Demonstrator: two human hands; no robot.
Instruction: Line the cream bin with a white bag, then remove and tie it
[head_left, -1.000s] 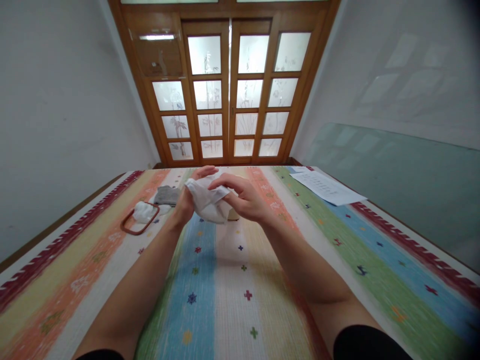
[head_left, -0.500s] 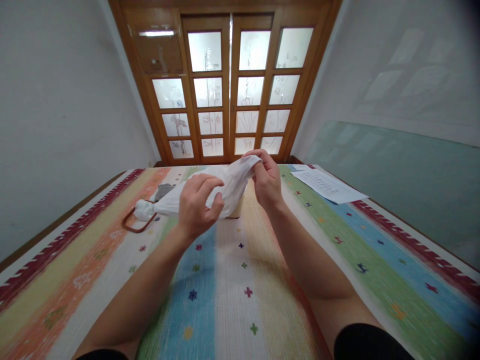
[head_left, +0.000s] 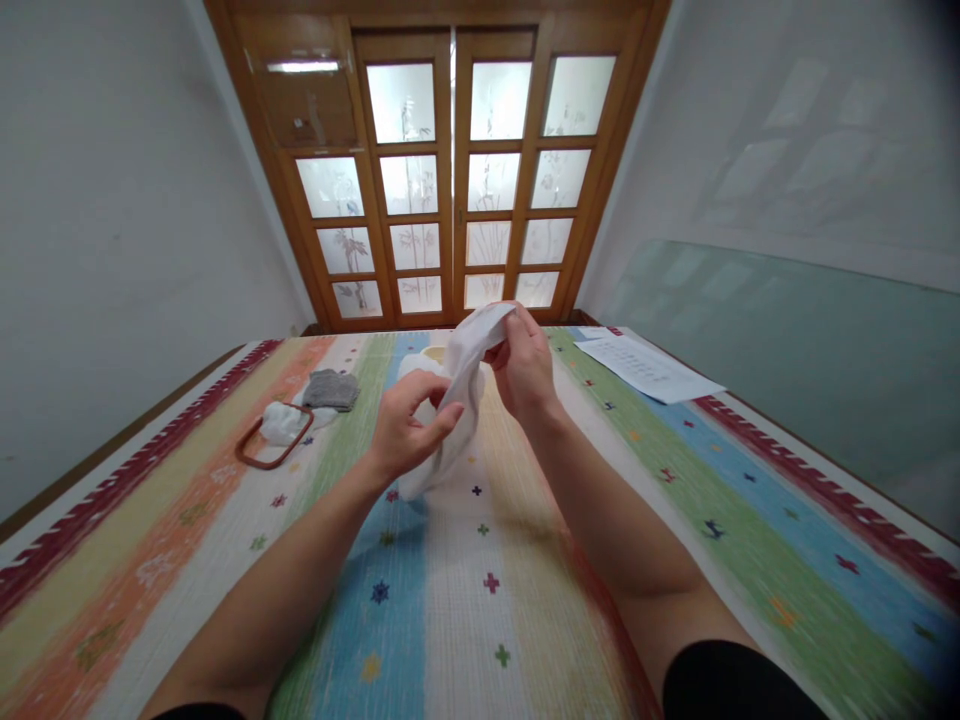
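Observation:
A thin, translucent white sheet of soft material (head_left: 466,345), cloth or plastic I cannot tell, hangs in folds between my hands above the table. My right hand (head_left: 523,365) pinches its upper edge, thumb and fingers closed together. On its left side is my left hand (head_left: 409,422), with thumb and index finger apart near the folds; its other fingers are partly hidden. The sheet's lower end droops beneath that hand. Behind it, a pale yellow object (head_left: 434,353) shows only its rim, beside more white material (head_left: 415,366).
At left on the striped tablecloth (head_left: 450,600) lie a brown rounded frame (head_left: 260,463), a white bundle (head_left: 283,424) and a folded grey cloth (head_left: 331,390). Printed paper sheets (head_left: 649,367) rest at the right edge. Beyond the table are wooden glazed doors (head_left: 453,180).
The white sheet's left end has swung away from the brown frame and now droops under my left hand. The grey cloth is uncovered. My left hand has shifted slightly right.

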